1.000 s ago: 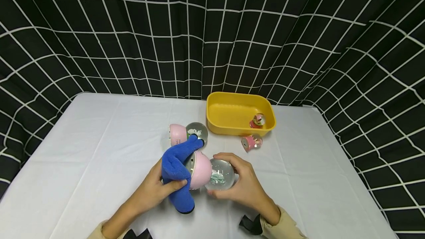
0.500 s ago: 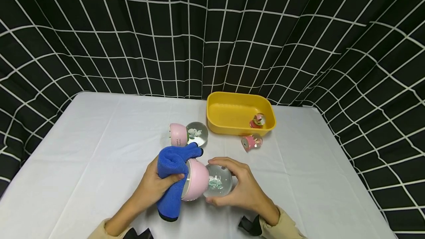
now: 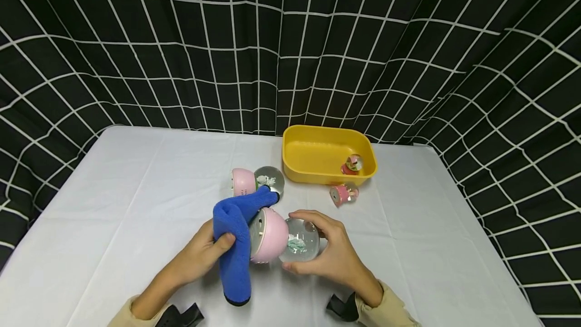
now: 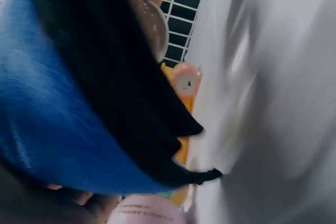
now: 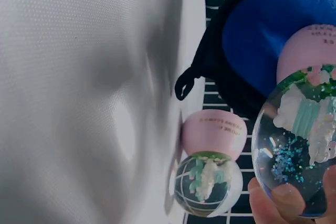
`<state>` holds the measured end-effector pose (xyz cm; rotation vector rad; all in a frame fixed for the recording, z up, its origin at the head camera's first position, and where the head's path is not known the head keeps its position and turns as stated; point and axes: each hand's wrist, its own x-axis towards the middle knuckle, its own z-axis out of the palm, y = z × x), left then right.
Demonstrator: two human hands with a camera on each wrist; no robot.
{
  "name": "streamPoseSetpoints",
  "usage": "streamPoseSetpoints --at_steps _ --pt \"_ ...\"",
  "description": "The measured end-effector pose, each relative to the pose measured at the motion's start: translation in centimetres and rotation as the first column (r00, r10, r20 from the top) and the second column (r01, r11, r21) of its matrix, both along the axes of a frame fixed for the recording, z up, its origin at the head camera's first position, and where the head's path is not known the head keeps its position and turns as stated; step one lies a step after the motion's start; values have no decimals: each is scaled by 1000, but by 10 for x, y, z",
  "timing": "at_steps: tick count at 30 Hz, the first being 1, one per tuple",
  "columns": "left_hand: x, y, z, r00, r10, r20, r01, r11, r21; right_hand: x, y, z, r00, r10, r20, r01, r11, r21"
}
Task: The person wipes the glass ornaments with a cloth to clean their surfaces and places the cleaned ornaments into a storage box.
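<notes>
Presently the globe (image 3: 278,236) is held sideways over the table (image 3: 136,216), right hand (image 3: 333,249) clamped round its glass ball (image 3: 303,238), while the left hand (image 3: 199,256) pinches the cloth (image 3: 238,261) beside its base (image 3: 271,231), a second globe (image 3: 246,179) lies just beyond, and the tray (image 3: 313,150) contains one small globe (image 3: 351,165).

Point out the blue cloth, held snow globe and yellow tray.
Blue fabric cloth (image 3: 238,233): head view, middle of the fabric.
Held pink-and-clear round snow globe (image 3: 279,237): head view, pink base.
Yellow rectangular tray (image 3: 313,177): head view, front outer wall.
</notes>
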<state>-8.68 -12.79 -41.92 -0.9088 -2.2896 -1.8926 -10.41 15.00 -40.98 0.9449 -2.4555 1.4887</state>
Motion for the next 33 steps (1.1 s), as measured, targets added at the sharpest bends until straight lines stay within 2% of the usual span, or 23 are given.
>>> streamPoseSetpoints --at_steps 2,5,12,18,20,23,26,28,29,31,33 --pt "0 1 1 998 -56 23 57 997 -43 0 0 -1 1000 2 6 -2 1000 -7" --pt "1 4 0 996 -60 66 65 995 -76 1 0 -2 1000 18 0 -18 1000 -11" --pt "2 9 -3 993 99 65 -98 995 -12 0 0 -2 997 70 -20 -71 997 -12" --pt "3 12 -1 965 252 67 -253 968 1 0 1 -1 993 115 -13 -116 993 -23" --pt "3 10 0 960 272 71 -272 962 -5 0 1 -1 994 110 -17 -110 994 -18" --pt "2 6 1 971 229 68 -229 973 -3 1 0 -1 996 87 -8 -87 996 5" --pt "1 4 2 994 100 52 -100 995 -15 1 0 0 998 69 0 -69 997 31" --pt "0 5 2 998 31 55 -29 999 -32 1 0 0 997 72 -4 -72 996 46" --pt "0 6 2 998 17 54 -15 999 -45 1 0 0 997 79 -10 -78 996 51" --pt "-1 8 1 997 29 73 -24 998 -64 2 -1 0 996 91 -22 -89 994 61" --pt "1 10 1 991 100 92 -94 993 -71 3 -1 -1 994 103 -34 -101 993 65"
